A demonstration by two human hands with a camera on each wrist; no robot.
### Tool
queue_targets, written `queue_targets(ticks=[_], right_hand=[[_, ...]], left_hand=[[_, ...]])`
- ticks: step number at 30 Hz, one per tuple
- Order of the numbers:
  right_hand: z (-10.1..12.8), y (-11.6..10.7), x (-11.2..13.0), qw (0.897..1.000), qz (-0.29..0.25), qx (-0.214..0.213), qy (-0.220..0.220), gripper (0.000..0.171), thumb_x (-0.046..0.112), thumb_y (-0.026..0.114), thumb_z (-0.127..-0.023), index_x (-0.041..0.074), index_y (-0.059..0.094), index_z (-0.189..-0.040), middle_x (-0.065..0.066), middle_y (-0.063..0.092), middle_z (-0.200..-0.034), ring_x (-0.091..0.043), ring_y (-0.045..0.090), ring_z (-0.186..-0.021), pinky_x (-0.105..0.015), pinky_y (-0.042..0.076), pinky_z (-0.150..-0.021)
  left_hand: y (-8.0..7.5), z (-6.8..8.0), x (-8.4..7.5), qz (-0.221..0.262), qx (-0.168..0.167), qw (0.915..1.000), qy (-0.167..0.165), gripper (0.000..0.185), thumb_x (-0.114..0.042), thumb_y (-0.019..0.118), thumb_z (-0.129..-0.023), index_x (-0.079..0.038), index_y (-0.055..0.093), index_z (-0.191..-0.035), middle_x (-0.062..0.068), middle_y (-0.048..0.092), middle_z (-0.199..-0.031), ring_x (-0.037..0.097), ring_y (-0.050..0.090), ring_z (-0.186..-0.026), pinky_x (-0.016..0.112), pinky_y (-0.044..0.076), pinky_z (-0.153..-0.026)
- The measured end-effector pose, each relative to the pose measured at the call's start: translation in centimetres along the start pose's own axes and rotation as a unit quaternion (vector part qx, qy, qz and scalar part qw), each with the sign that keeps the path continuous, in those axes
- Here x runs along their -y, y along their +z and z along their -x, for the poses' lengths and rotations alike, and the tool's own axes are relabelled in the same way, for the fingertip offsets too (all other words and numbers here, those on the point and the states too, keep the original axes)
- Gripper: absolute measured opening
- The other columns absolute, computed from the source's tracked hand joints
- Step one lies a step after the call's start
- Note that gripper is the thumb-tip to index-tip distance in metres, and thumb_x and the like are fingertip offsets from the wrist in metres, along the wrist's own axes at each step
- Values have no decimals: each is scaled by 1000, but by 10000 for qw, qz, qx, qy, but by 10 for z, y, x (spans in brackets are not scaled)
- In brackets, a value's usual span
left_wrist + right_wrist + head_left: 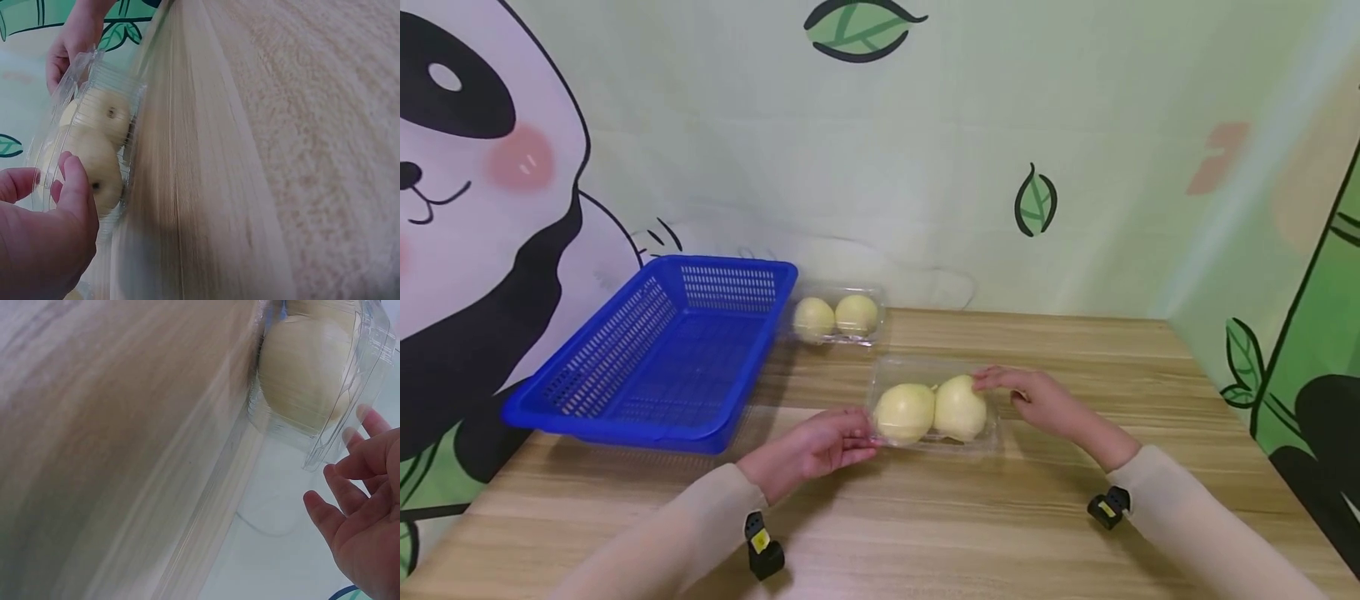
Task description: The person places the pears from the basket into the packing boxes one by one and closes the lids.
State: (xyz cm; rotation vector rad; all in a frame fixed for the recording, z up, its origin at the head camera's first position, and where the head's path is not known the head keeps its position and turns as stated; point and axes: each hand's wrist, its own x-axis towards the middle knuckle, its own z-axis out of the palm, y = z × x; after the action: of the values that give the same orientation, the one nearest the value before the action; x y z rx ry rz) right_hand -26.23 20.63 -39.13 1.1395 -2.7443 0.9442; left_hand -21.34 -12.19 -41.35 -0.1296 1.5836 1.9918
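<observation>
A clear plastic clamshell box (pixel 925 442) with two pale yellow pears (pixel 906 412) stands at mid-table in the head view. My left hand (pixel 831 446) is at its left end, thumb above and fingers lower, fingertips touching the plastic. In the left wrist view, this hand (pixel 53 231) has thumb and fingers spread at the near end of the box. My right hand (pixel 1037 404) reaches the upper right corner, its fingertips on the lid. The right wrist view shows loosely bent fingers of the right hand (pixel 369 506) beside the lid's rim (pixel 325 447).
A blue plastic basket (pixel 647 433) with slotted sides stands on the left. Behind, against the wall, sits another clear box (pixel 857 337) with two pale yellow fruits (pixel 856 315). The wooden table (pixel 925 533) meets a cloth backdrop (pixel 925 208) printed with a panda and leaves.
</observation>
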Motion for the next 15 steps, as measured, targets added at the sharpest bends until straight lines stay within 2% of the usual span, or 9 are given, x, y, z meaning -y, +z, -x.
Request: queue_targets(ticks=[5, 15], right_hand=[[0, 0, -2, 10000, 76, 27, -3, 60, -27, 41, -79, 3, 72, -122, -21, 66, -136, -46, 58, -130, -58, 49, -107], [-2, 1, -3, 10000, 37, 53, 35, 60, -27, 42, -79, 2, 72, -121, -22, 66, -136, -46, 59, -130, -58, 47, -109]], left_hand=[[2, -1, 0, -83, -126, 9999, 68, 20, 2, 48, -100, -2, 49, -119, -1, 67, -83, 7, 69, -79, 17, 60, -79], [3, 1, 0, -108, -413, 9990, 129, 34, 7, 55, -98, 6, 50, -132, 0, 71, -83, 8, 72, -77, 18, 61, -78]])
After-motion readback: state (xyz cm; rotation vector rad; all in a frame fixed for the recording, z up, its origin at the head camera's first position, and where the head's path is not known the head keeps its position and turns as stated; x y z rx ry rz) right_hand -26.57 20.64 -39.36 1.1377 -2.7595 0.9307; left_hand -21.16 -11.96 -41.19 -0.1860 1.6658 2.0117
